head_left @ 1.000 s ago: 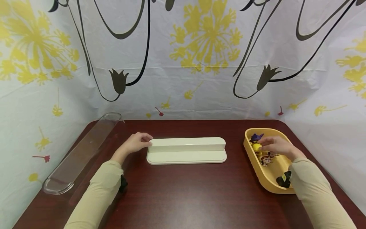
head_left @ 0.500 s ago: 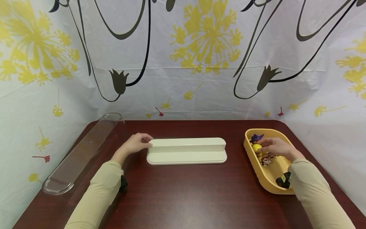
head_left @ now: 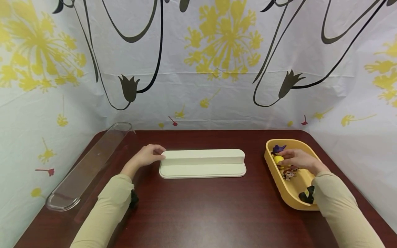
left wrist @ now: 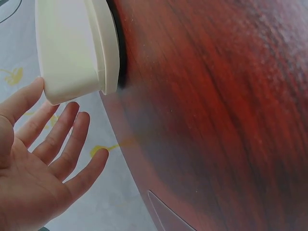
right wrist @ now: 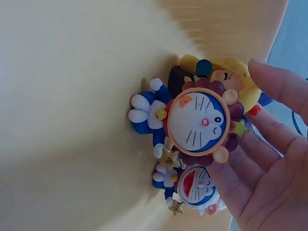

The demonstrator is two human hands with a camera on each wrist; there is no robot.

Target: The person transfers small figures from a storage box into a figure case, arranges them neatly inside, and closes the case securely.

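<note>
Well left of the cream stand [head_left: 202, 169], a clear trough-shaped piece [head_left: 90, 168] lies on our dark red tabletop [head_left: 204, 213]. At the stand's left end, our left hand [head_left: 144, 155], fingers loosely spread, touches it; light pressure should keep it from sliding. Right of the stand, in a yellow tray [head_left: 274, 175], our right hand [head_left: 300, 159] pinches the yellow-hooded figurine [head_left: 278, 159]. A straight lift, we judge, would free it best: a purple piece [head_left: 278, 149] and a lion-maned figurine [right wrist: 202, 122] crowd it. Farther right of the stand and nearer us, a black object [head_left: 305, 196] lies partly behind our sleeve [head_left: 338, 199].
</note>
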